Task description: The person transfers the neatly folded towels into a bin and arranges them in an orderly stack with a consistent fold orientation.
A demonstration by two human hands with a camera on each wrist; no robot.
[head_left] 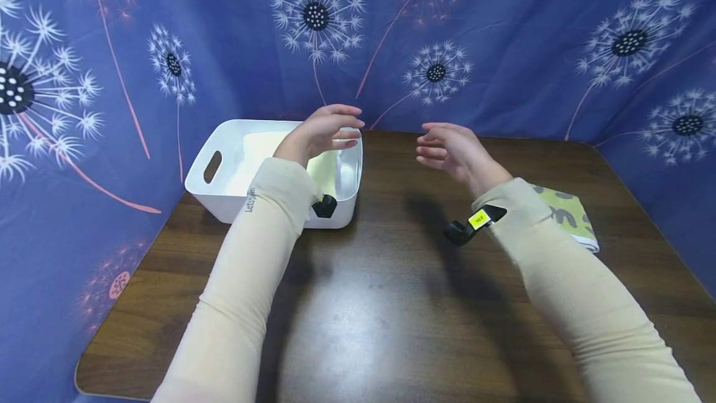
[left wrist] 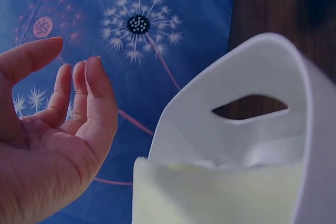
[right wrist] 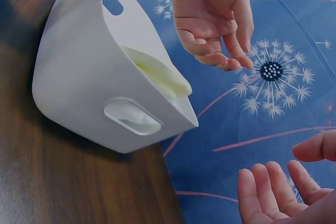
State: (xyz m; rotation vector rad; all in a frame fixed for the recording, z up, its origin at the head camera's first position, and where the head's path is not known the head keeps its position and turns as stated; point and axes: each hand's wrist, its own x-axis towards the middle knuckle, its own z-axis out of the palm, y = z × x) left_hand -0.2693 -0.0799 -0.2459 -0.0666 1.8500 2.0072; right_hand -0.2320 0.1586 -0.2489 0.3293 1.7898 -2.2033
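Note:
My left hand point(head_left: 324, 130) hovers over the right part of a white plastic bin point(head_left: 268, 207), its fingers loosely bent and holding nothing. Inside the bin lies pale yellow folded cloth point(left wrist: 220, 195), its edge near the rim in the left wrist view; the forearm hides part of it in the head view. To the right of the bin, my right hand point(head_left: 455, 151) is raised above the table with relaxed fingers and nothing in its grasp. Beyond the right wrist, a folded yellow-green cloth with grey marks point(head_left: 570, 213) lies on the table, partly behind the sleeve.
The brown wooden table point(head_left: 358, 328) carries the bin at back left. A blue curtain with dandelion prints point(head_left: 503, 30) hangs behind and along both sides. The bin has oval handle holes in its ends. Black wrist cameras point(head_left: 460, 232) stick out below the cuffs.

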